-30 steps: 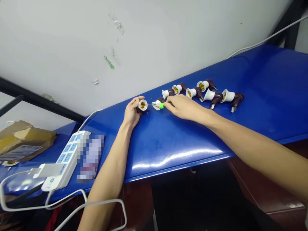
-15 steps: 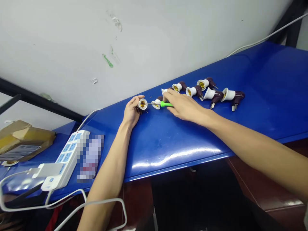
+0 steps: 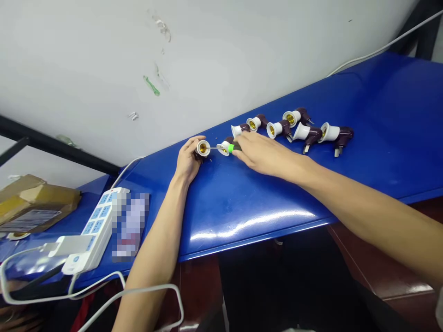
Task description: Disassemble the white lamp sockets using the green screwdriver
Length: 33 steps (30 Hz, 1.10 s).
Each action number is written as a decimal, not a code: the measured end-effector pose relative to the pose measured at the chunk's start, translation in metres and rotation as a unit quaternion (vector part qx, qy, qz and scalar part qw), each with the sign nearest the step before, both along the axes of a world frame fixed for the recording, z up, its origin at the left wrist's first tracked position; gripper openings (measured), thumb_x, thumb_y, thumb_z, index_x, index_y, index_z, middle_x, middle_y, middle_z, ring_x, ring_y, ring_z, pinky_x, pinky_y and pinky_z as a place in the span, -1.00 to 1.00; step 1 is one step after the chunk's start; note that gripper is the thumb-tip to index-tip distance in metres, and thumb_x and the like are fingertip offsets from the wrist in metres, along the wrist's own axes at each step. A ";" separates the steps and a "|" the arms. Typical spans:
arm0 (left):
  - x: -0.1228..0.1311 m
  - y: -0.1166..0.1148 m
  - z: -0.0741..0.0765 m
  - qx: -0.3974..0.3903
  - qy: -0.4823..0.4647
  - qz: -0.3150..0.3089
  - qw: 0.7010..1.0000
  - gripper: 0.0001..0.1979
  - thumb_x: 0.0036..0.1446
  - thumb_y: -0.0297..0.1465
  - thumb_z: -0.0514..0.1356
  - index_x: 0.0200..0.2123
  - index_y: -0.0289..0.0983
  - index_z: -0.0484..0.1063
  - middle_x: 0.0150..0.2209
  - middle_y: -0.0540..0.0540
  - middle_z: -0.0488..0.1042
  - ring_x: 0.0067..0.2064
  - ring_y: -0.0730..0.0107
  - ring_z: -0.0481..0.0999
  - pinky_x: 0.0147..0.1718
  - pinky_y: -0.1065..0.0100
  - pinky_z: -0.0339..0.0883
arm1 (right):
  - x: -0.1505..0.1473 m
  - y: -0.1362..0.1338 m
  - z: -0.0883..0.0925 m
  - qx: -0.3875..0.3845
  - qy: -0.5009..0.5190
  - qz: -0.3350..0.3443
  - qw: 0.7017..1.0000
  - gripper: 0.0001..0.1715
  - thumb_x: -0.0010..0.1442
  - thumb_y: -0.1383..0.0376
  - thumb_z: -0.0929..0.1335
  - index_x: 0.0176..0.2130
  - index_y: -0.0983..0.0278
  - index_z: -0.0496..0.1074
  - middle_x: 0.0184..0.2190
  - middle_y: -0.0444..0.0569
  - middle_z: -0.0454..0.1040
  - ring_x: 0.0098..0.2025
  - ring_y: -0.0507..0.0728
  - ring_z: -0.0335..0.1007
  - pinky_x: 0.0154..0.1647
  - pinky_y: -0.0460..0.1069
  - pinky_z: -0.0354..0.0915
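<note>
My left hand (image 3: 188, 159) is closed around a white bulb socket (image 3: 203, 148), whose brass-coloured inside faces toward my right. In my right hand (image 3: 258, 150) is a screwdriver (image 3: 231, 148) with a green and black handle; its thin shaft runs leftward and the tip is inside the held socket. Just behind the shaft lies another bulb socket (image 3: 223, 147), partly hidden by the screwdriver. Beyond my right fingers rests a white and dark brown socket (image 3: 238, 130) on the blue surface.
Several more plug-in bulb sockets (image 3: 330, 133) lie to the right on the blue table (image 3: 249, 198). At the left are a white power strip (image 3: 98, 226) with a plugged-in adapter, a blurred flat item (image 3: 132, 223) and a cardboard box (image 3: 38, 198). A white wall (image 3: 242, 55) stands behind.
The screwdriver's handle has turned in my right hand, showing black where green showed before. My hands have otherwise hardly moved; the view has shifted slightly.
</note>
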State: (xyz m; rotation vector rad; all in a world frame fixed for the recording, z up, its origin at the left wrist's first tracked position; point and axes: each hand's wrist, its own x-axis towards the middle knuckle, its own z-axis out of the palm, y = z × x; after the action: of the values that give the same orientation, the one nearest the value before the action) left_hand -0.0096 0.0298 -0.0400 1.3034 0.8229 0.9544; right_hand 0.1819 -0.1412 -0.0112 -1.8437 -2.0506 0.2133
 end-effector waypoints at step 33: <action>0.000 -0.001 0.001 0.015 0.023 -0.001 1.000 -0.94 0.13 -0.41 0.39 -0.32 -0.29 0.66 -0.46 -0.01 0.44 -0.48 0.51 0.32 -0.50 0.47 0.26 | -0.002 -0.003 0.007 -0.025 -0.035 -0.014 0.999 -0.67 0.56 0.42 0.19 0.07 0.46 0.50 0.03 0.31 0.56 0.13 0.37 0.45 -0.07 0.09 0.28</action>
State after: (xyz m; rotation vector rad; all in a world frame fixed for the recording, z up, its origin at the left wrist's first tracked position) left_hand -0.0100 0.0290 -0.0394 1.3550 0.8449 0.9414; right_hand 0.1798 -0.1438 -0.0041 -1.9348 -2.0826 0.1977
